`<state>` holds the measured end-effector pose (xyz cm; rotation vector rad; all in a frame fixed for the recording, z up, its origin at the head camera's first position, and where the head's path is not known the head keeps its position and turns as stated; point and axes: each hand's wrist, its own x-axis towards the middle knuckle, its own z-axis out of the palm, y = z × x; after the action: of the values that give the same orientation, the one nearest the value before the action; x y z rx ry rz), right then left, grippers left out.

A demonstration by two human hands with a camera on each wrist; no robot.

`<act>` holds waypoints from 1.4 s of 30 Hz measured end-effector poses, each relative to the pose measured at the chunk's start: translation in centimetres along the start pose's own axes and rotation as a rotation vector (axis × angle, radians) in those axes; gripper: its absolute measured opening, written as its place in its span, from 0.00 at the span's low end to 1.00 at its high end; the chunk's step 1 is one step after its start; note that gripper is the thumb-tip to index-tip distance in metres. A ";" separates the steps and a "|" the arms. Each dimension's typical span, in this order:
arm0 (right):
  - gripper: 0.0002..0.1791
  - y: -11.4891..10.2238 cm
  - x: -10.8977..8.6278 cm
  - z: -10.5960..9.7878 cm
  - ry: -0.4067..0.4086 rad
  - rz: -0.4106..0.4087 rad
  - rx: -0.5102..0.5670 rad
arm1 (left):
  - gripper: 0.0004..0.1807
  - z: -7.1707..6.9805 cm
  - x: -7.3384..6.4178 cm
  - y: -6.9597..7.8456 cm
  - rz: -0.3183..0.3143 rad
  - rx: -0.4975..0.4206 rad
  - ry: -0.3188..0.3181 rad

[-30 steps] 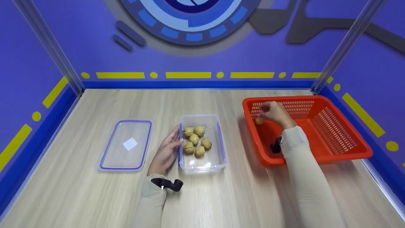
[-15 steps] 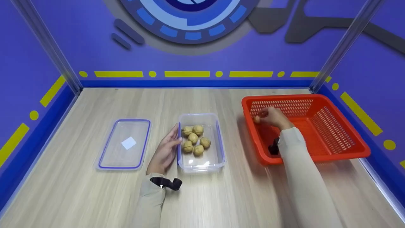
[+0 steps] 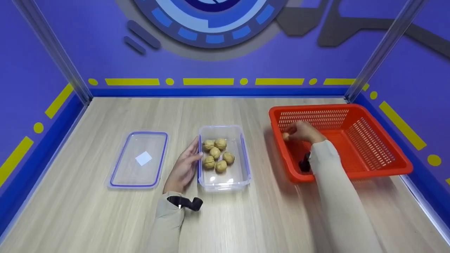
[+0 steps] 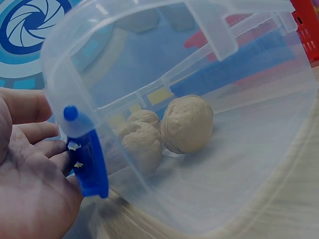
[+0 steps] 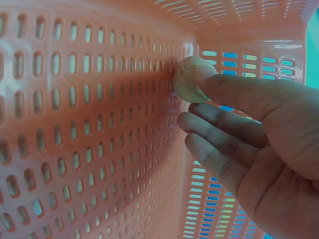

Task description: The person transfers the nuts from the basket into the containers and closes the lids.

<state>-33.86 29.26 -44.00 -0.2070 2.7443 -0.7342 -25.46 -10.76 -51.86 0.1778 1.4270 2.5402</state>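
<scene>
In the head view my left hand [image 3: 183,166] holds the left side of a clear plastic food container [image 3: 240,179], thumb at the rim. The left wrist view shows its fingers at a blue clip [image 4: 87,159] on the wall. Several walnuts [image 3: 214,152] lie together in the container, toward its left and back. My right hand [image 3: 303,131] is inside the red plastic basket [image 3: 383,174] at the left wall. It pinches a walnut [image 5: 189,82] between thumb and index finger, close to the basket's corner. The other fingers extend below, partly bent.
Left of the container, its clear lid [image 3: 126,175] with a blue seal lies flat on the wooden table [image 3: 225,225]. A white square [image 3: 143,158] shows on the lid. Blue-purple panels [image 3: 218,68] enclose the table at the back and sides.
My right hand has reached lower toward the basket's left wall and closed its thumb and finger on the walnut. My left hand, the container and the lid stay put.
</scene>
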 end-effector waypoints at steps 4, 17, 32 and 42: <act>0.20 -0.1 0.0 0.0 -0.004 0.000 -0.002 | 0.39 0.0 0.0 0.1 -0.004 0.008 0.004; 0.20 -0.3 0.0 -0.2 -0.019 -0.025 -0.026 | 0.39 -0.1 0.1 -0.1 0.020 0.008 -0.024; 0.20 -0.4 -0.5 -1.6 -0.027 0.006 0.031 | 0.39 0.1 0.0 0.1 0.007 0.014 -0.006; 0.19 -1.7 -1.4 -3.3 0.004 -0.076 -0.005 | 0.39 0.0 0.1 0.1 0.008 0.013 -0.007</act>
<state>-33.50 29.64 -40.04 -0.3125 2.7551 -0.7486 -25.52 -10.80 -51.81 0.1953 1.4430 2.5351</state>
